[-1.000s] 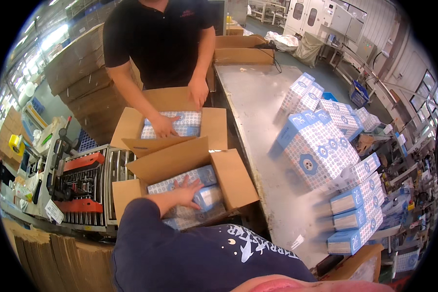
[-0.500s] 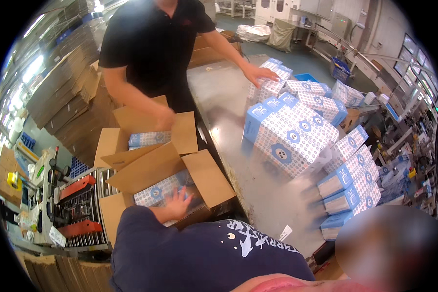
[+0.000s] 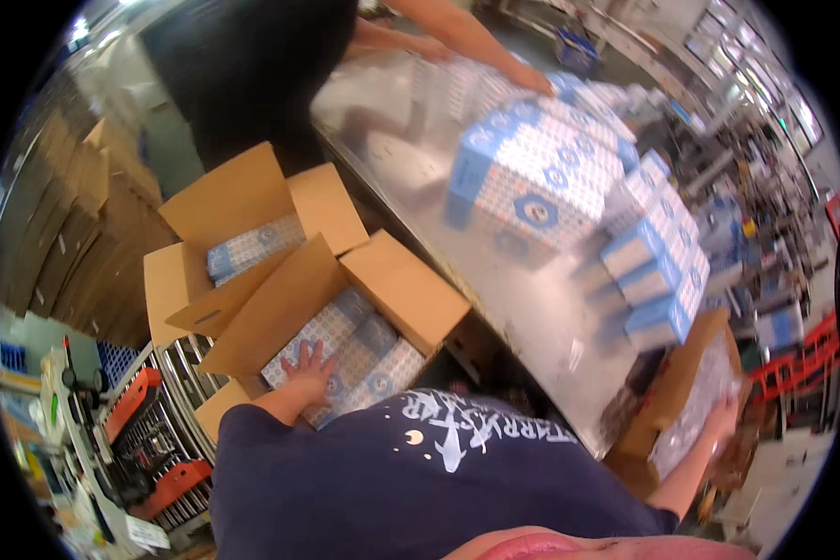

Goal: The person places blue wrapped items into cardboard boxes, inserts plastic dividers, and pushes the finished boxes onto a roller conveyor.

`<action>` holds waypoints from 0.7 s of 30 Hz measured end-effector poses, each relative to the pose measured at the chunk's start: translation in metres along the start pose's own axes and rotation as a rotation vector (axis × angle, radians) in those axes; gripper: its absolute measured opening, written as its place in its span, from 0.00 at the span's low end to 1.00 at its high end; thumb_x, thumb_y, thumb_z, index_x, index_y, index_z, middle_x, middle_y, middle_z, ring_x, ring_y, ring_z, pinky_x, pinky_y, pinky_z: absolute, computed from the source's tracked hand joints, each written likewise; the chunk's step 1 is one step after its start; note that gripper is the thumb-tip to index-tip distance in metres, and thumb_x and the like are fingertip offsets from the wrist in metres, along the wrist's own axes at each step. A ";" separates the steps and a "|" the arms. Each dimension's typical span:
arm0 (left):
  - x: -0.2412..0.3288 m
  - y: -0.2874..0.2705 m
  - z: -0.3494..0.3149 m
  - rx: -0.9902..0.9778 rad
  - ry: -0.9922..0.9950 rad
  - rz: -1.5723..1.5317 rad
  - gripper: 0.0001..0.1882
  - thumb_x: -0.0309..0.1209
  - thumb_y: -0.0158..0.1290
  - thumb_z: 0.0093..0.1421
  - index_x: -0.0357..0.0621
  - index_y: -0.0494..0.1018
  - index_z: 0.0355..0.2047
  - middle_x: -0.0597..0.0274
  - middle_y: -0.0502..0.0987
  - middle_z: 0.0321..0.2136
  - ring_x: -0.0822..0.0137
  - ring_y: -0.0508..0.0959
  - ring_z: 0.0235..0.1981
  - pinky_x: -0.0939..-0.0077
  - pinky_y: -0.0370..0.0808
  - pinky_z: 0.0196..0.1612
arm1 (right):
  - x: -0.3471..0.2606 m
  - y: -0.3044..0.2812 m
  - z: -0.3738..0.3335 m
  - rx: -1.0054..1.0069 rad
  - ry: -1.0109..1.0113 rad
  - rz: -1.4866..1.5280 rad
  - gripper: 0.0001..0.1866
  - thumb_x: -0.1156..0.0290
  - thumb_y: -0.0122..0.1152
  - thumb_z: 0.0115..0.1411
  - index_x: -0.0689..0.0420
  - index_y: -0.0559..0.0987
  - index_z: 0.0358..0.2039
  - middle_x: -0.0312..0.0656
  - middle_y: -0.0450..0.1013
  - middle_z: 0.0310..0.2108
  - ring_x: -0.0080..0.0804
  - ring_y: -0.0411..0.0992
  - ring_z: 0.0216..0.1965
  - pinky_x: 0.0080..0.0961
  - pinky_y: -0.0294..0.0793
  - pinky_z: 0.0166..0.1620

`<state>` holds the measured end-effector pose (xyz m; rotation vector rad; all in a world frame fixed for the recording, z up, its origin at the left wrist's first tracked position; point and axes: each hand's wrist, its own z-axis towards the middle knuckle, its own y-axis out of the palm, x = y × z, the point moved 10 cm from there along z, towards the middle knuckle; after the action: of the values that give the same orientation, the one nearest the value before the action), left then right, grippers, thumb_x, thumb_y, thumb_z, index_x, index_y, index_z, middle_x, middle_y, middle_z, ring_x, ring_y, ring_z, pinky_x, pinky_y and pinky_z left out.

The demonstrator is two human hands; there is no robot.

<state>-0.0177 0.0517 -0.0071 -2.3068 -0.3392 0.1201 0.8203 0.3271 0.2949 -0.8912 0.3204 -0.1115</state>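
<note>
My left hand (image 3: 310, 375) lies spread on white-and-blue printed packs (image 3: 369, 347) inside an open cardboard carton (image 3: 275, 303), on its near left part. The packs fill the carton below the flaps, several side by side. Far to the right, my right hand (image 3: 719, 422) reaches into a tilted brown cardboard box (image 3: 646, 439) and touches crumpled clear plastic (image 3: 689, 420) there. Its fingers are blurred against the plastic, so their grip does not show.
Beyond the carton stands a second open carton (image 3: 229, 201) with packs inside. A metal table (image 3: 532, 350) carries a large patterned bundle (image 3: 541, 173) and stacked packs (image 3: 663, 271). Across it, a co-worker's arm (image 3: 481, 42) reaches over packs. A roller conveyor (image 3: 173, 373) runs at left.
My view has turned right and down. My left hand has shifted left over the packs. My right arm now shows at the brown box. The co-worker has moved both hands to the table's packs.
</note>
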 end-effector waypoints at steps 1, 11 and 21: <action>-0.003 0.015 -0.002 -0.029 0.018 0.012 0.53 0.48 0.64 0.38 0.54 0.48 0.63 0.47 0.30 0.64 0.35 0.32 0.63 0.24 0.46 0.53 | -0.048 0.032 0.008 -0.316 0.192 0.182 0.13 0.68 0.53 0.57 0.62 0.76 0.40 0.42 0.75 0.32 0.26 0.72 0.31 0.24 0.72 0.34; 0.043 -0.135 -0.020 0.120 0.734 -1.598 0.32 0.33 0.51 0.60 0.45 0.52 0.62 0.54 0.69 0.51 0.64 0.72 0.48 0.73 0.71 0.47 | -0.616 0.050 -0.315 -1.639 0.160 1.455 0.10 0.72 0.56 0.58 0.61 0.73 0.39 0.42 0.73 0.33 0.35 0.73 0.37 0.32 0.74 0.43; -0.002 -0.147 -0.105 0.516 0.431 -1.893 0.17 0.32 0.54 0.57 0.45 0.66 0.47 0.59 0.75 0.40 0.71 0.76 0.37 0.75 0.75 0.34 | -0.681 -0.003 -0.411 -2.224 0.186 1.647 0.18 0.70 0.49 0.60 0.63 0.68 0.50 0.48 0.70 0.45 0.40 0.67 0.50 0.36 0.68 0.50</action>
<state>-0.0297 0.0745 0.1717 -0.7477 -1.7472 -1.0355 0.0441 0.1733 0.2122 -2.3942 1.3258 2.1034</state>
